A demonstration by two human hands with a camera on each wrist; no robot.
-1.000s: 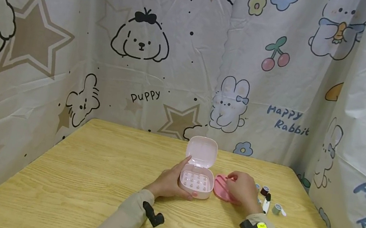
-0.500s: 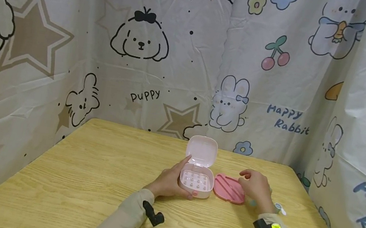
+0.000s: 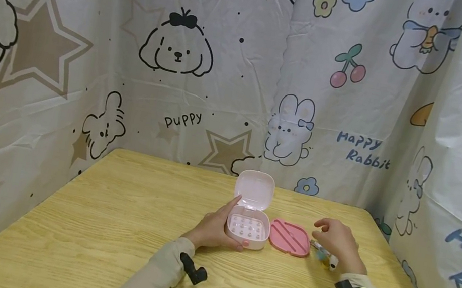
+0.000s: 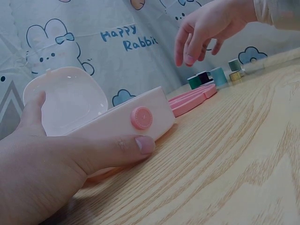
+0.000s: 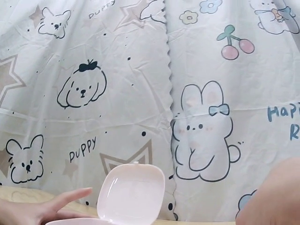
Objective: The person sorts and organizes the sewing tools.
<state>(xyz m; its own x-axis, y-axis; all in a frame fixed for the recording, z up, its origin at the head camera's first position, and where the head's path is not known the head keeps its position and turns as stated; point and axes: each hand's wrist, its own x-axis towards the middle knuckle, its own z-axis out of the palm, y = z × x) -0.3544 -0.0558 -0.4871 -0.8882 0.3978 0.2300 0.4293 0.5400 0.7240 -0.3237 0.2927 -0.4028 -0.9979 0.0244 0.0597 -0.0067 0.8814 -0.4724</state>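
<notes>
My left hand grips a pale pink sewing box, thumb along its front below a round pink catch. The box's lid stands open, and rows of small pegs show inside. Beside the box, on its right, lies a darker pink tray with slanted slots. Above the table, right of the tray, my right hand hangs with loosely bent fingers and nothing visible in them. Thread spools, among them a teal spool and a green spool, stand below it, partly hidden in the head view.
A small white tool with a dark tip lies under my right wrist. The wooden table runs back to a printed curtain, which also closes off both sides.
My right hand has moved to the right, off the pink tray, uncovering its slots. It now hides most of the spools in the head view. My left hand stays on the box.
</notes>
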